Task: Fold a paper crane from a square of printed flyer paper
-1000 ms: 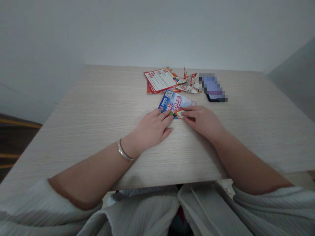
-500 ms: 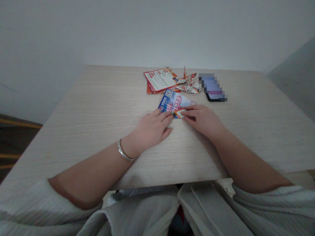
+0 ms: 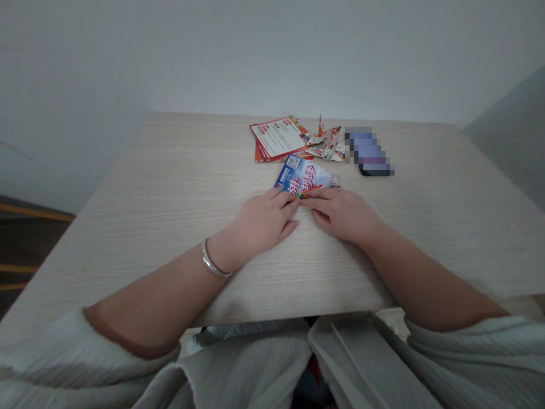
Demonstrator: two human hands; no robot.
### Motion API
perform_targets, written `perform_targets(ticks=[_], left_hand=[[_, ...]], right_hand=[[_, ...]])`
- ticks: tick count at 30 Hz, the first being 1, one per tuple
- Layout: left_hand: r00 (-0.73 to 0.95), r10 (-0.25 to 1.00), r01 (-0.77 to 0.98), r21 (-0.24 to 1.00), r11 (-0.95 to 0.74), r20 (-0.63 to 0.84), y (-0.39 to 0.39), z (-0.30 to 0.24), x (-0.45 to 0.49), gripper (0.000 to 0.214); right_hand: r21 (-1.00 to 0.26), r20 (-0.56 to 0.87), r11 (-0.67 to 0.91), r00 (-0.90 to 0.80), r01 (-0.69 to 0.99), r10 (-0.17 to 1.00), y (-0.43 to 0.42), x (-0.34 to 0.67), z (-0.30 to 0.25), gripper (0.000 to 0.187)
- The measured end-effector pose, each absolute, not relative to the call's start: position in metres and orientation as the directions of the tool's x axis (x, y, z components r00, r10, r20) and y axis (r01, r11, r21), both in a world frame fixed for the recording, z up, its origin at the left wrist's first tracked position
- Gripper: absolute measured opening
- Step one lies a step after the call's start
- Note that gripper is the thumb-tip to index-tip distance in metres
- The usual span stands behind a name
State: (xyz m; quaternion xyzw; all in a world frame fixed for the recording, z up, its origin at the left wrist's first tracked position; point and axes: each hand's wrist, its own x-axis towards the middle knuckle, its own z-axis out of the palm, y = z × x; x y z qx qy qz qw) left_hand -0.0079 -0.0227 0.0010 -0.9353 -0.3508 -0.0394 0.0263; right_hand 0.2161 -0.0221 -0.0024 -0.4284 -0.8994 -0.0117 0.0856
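A blue printed paper leaflet [image 3: 304,175] with a QR code lies flat on the table, its near part folded over. My left hand [image 3: 264,222] rests on its near left edge, fingers stretched out and laid flat. On the near right edge my right hand [image 3: 340,213] presses the fold down with extended fingers. Both hands' fingertips almost meet at the fold, where a small strip of orange print shows. The rest of the folded part is hidden under the fingers.
Behind the leaflet lies a stack of red-and-white printed leaflets [image 3: 279,139]. Beside it are folded paper figures [image 3: 327,145], perhaps cranes. Farther right is a phone [image 3: 369,152], its screen blurred. A pale wooden table [image 3: 170,170] meets a wall at the back.
My right hand has moved left and slightly towards me along the fold, covering the white-and-orange flap that showed before. My left hand has stayed nearly in place.
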Motion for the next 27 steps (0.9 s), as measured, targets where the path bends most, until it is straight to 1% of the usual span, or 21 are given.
perform_targets(ticks=[3, 7, 12, 16, 20, 23, 25, 27], left_hand=[[0.749, 0.659, 0.661, -0.003, -0.75, 0.069, -0.022, 0.002, -0.009, 0.051], [0.717, 0.695, 0.695, 0.009, -0.719, 0.047, -0.024, 0.008, -0.011, 0.043], [0.631, 0.776, 0.773, -0.075, -0.63, -0.011, -0.03, 0.024, -0.009, 0.039], [0.529, 0.846, 0.837, -0.123, -0.533, -0.066, -0.033, 0.034, -0.013, 0.042], [0.474, 0.876, 0.865, -0.139, -0.483, -0.09, -0.033, 0.036, -0.021, 0.041], [0.496, 0.867, 0.86, -0.115, -0.497, -0.04, -0.033, 0.032, -0.022, 0.04], [0.531, 0.846, 0.846, -0.09, -0.526, 0.043, -0.032, 0.027, -0.02, 0.036], [0.592, 0.797, 0.806, -0.051, -0.59, 0.118, -0.03, 0.022, -0.019, 0.031]], right_hand=[[-0.05, 0.135, 0.62, -0.61, 0.783, 0.781, -0.024, 0.215, 0.001, 0.035], [-0.064, 0.134, 0.608, -0.596, 0.792, 0.791, -0.023, 0.215, 0.002, 0.034], [-0.055, 0.153, 0.61, -0.597, 0.791, 0.788, -0.023, 0.214, 0.001, 0.032], [-0.056, 0.157, 0.621, -0.608, 0.782, 0.779, -0.024, 0.21, 0.001, 0.032], [-0.075, 0.126, 0.63, -0.62, 0.773, 0.775, -0.025, 0.206, 0.003, 0.033], [-0.073, 0.119, 0.626, -0.616, 0.777, 0.779, -0.026, 0.204, 0.004, 0.031], [-0.064, 0.124, 0.628, -0.618, 0.776, 0.776, -0.026, 0.204, 0.004, 0.03], [-0.056, 0.123, 0.635, -0.626, 0.77, 0.77, -0.025, 0.204, 0.003, 0.029]])
